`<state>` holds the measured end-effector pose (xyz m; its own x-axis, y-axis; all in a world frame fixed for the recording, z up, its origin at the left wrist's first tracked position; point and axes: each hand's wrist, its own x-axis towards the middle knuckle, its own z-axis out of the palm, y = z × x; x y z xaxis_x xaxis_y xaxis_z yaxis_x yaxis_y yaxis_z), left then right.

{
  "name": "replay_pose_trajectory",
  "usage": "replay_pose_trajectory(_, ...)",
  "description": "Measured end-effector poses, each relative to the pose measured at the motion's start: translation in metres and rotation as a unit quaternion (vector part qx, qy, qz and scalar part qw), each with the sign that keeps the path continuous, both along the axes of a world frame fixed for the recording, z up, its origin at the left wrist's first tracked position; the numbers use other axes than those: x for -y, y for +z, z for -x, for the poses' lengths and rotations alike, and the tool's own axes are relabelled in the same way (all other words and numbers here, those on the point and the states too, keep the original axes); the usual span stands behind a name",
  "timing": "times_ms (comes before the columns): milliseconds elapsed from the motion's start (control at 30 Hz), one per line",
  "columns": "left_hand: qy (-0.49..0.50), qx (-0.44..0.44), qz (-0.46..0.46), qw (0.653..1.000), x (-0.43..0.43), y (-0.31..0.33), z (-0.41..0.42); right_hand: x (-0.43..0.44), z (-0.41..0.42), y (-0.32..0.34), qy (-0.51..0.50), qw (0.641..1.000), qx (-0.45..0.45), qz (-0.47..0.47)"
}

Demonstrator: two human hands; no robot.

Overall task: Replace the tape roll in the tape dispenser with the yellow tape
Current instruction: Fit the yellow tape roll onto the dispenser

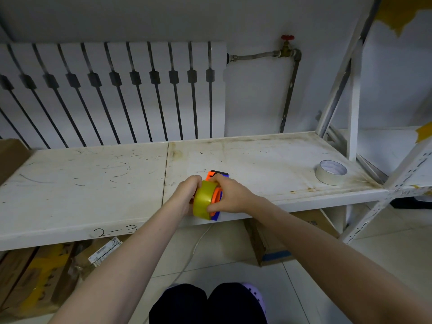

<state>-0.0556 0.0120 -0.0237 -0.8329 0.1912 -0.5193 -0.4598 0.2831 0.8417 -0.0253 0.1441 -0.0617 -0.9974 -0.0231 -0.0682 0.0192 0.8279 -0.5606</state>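
Note:
The yellow tape roll (203, 199) stands on edge near the front of the white shelf (93, 178), sitting around the orange hub (217, 195) of the blue and orange tape dispenser (216, 175). My left hand (185, 194) grips the roll's left side. My right hand (230, 195) closes over the dispenser and the right side of the roll from above. Most of the dispenser is hidden behind the roll and my fingers. A white tape roll (330, 172) lies flat on the shelf at the far right.
A white radiator (112, 90) and a pipe with a red valve (287, 38) are behind the shelf. The shelf upright (354, 97) stands at the right. Cardboard boxes (275, 244) sit on the tiled floor under the shelf. My knees (208, 302) are below.

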Motion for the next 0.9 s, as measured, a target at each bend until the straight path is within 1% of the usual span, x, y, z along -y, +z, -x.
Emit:
replay_pose_trajectory(167, 0.018, 0.019, -0.010, 1.000, -0.003, 0.007, -0.006, 0.003, 0.000, 0.003, -0.004, 1.000, 0.001, -0.005)
replay_pose_trajectory(300, 0.028, 0.006, -0.013, 1.000, -0.005, 0.002, -0.010, 0.000, 0.000, 0.004, -0.033, 0.999, 0.013, 0.039)
replay_pose_trajectory(433, 0.003, -0.007, 0.001, 1.000, -0.004, 0.005, -0.007, 0.000, 0.002, 0.004, -0.036, 0.997, 0.024, 0.064)
replay_pose_trajectory(600, -0.020, 0.012, -0.010, 1.000, -0.010, 0.011, -0.004, -0.001, 0.002, 0.003, -0.043, 0.996, 0.027, 0.075)
replay_pose_trajectory(900, -0.002, 0.037, -0.028, 0.999, -0.016, 0.003, 0.004, -0.002, 0.005, 0.002, -0.043, 0.996, 0.027, 0.072)
